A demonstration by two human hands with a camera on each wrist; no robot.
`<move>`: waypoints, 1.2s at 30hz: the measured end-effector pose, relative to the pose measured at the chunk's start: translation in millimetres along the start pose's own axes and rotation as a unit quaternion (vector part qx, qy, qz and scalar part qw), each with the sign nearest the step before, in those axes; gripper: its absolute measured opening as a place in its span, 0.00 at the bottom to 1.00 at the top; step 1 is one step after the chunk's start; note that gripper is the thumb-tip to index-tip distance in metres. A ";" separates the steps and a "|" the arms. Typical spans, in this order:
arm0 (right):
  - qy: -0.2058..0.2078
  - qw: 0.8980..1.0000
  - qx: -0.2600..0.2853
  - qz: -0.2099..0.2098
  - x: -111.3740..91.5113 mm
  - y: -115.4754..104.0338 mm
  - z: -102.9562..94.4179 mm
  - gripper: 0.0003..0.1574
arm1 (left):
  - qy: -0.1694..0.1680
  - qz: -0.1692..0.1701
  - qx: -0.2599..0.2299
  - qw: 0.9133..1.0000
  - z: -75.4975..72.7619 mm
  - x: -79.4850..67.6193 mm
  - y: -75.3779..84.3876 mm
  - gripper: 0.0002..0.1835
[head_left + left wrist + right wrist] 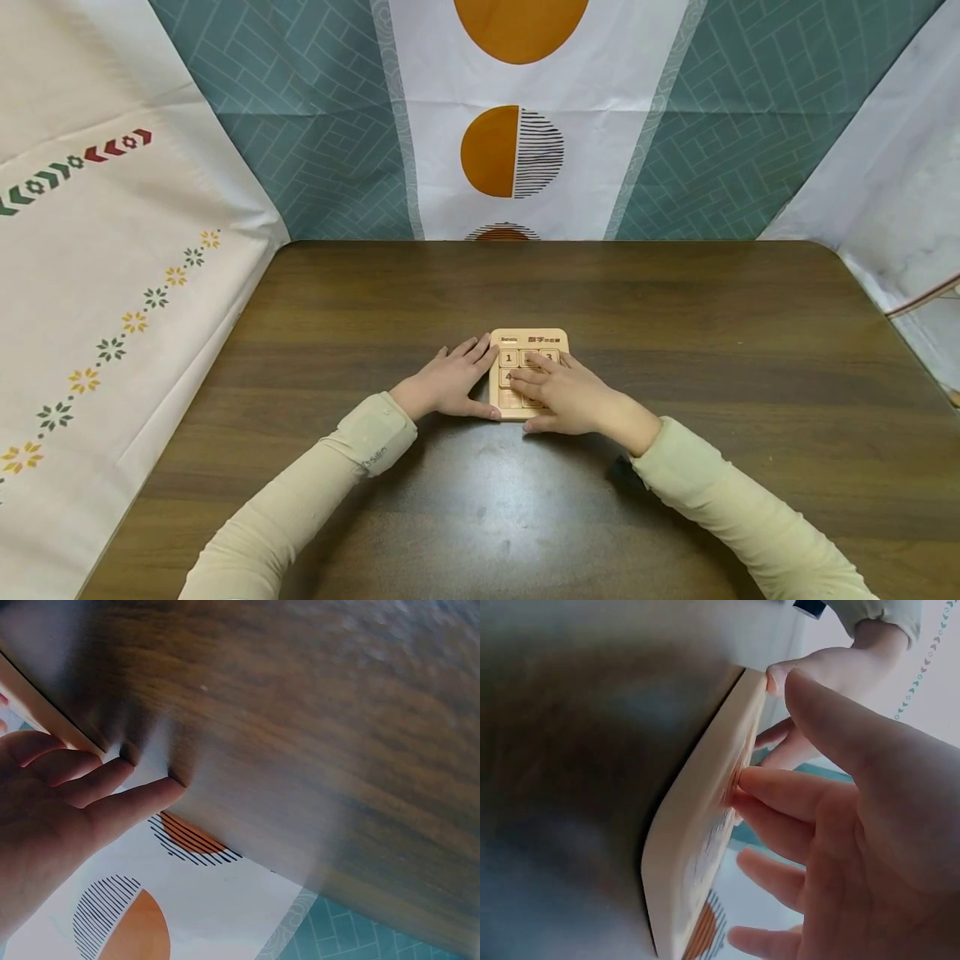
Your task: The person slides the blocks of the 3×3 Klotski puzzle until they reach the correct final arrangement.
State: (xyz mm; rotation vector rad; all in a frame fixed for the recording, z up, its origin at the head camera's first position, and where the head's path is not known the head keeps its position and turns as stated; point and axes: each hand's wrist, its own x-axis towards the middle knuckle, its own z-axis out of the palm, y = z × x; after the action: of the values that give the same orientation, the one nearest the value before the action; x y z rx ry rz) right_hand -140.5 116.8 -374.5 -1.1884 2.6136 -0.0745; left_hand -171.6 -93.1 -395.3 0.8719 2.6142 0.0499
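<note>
Cloth backdrops (517, 125) printed with orange discs and teal brickwork rise behind the far edge of a dark wood-grain surface (675, 333), with a pale sheet bearing a flower border (112, 275) draped along its left edge. Near the middle of the surface, somewhat toward the near edge, lies a small wooden number puzzle (529, 340), a flat tray of square numbered tiles with printed characters along its top border; tiles marked 1 and 3 can be read in the head view. A person in cream sleeves (315, 492) works it with both hands. The left hand (450, 383) lies flat against the puzzle's left side, fingers straight and spread, thumb along the near corner, bracing the tray rather than gripping it. The right hand (562, 392) covers the lower right part of the board, its fingers (795, 787) extended and pressing on the tile faces, as the right wrist view shows; neither grip closes round anything. The work appears to be at the sliding stage: one hand steadies the frame while the other pushes a tile along its track. The next move would likely call for light, level fingertip pressure toward the open slot, which the right hand hides, and for the left hand to stop the tray skating on the smooth surface.
</note>
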 end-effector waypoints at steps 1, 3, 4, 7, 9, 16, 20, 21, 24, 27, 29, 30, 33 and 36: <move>0.000 1.000 -0.002 -0.001 -1.0 -1.3 0.3 0.42 | 0.000 0.000 0.000 1.000 -0.1 0.0 0.1 0.55; 0.000 1.000 -0.004 -0.005 -4.1 -4.2 1.1 0.42 | 0.000 -0.001 -0.001 1.000 -0.5 0.2 0.3 0.56; 0.000 1.000 -0.005 -0.007 -6.0 -5.9 1.5 0.42 | 0.001 0.000 -0.003 1.000 -0.5 0.2 0.4 0.56; 0.006 1.000 -0.007 -0.014 -11.3 -10.6 3.6 0.42 | 0.001 0.001 -0.002 1.000 -0.2 0.6 0.1 0.56; 0.011 1.000 -0.008 -0.015 -14.3 -13.1 5.5 0.42 | 0.004 0.003 0.001 1.000 0.3 0.8 -0.3 0.55; 0.026 0.999 -0.015 -0.014 -18.3 -14.0 7.4 0.41 | 0.004 0.002 0.002 1.000 1.1 1.4 -1.0 0.55; 0.027 1.000 -0.014 0.009 -19.4 -6.5 5.7 0.42 | -0.007 -0.007 0.001 1.000 0.8 1.2 -0.2 0.55; 0.029 0.999 -0.014 0.018 -19.8 -3.9 5.3 0.42 | -0.008 -0.009 -0.001 1.000 0.8 1.0 0.1 0.55; 0.036 0.999 -0.015 0.038 -21.0 3.6 5.2 0.41 | -0.010 -0.010 -0.001 1.000 0.8 0.7 0.8 0.56; 0.038 0.998 -0.015 0.043 -21.3 8.7 5.9 0.41 | -0.010 -0.010 0.000 1.000 1.5 0.9 1.1 0.56; 0.038 0.998 -0.014 0.041 -20.8 10.3 6.1 0.41 | -0.009 -0.010 0.001 1.000 2.0 1.3 0.9 0.56; 0.038 0.998 -0.013 0.039 -20.4 10.6 6.2 0.40 | -0.009 -0.009 0.002 1.000 2.3 1.5 0.7 0.56; 0.041 0.998 -0.012 0.038 -19.0 10.3 5.7 0.40 | -0.007 -0.009 0.001 1.000 2.6 1.9 0.3 0.56; 0.042 0.998 -0.011 0.038 -16.6 8.3 5.4 0.40 | -0.006 -0.006 0.003 1.000 1.9 1.5 0.1 0.55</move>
State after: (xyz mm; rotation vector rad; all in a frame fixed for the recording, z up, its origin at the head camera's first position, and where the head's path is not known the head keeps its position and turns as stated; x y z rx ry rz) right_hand -134.8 135.0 -377.3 -1.1157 2.7363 -0.0831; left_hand -171.8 -92.3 -397.5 0.8569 2.6099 0.0344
